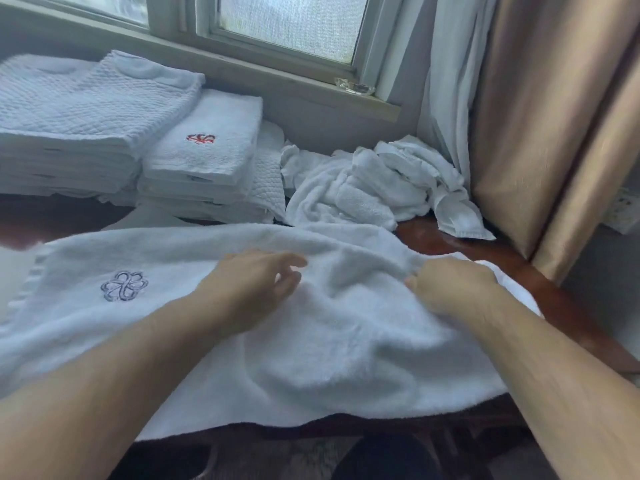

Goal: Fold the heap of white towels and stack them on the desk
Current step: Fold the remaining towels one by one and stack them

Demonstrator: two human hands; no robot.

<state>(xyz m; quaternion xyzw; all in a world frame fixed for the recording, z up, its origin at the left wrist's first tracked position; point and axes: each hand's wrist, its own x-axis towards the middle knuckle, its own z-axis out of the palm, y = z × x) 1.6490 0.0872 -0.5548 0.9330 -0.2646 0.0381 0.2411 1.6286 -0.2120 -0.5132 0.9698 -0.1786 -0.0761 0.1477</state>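
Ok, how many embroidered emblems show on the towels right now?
2. A grey emblem on the spread towel, left of the left hand; a red emblem atop the smaller folded stack. Others may be hidden inside folds or the heap.

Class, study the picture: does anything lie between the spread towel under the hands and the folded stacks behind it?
Nothing visible does. The left hand and right hand are at the spread towel; the folded stacks sit just behind it. The heap lies right of them, off the path.
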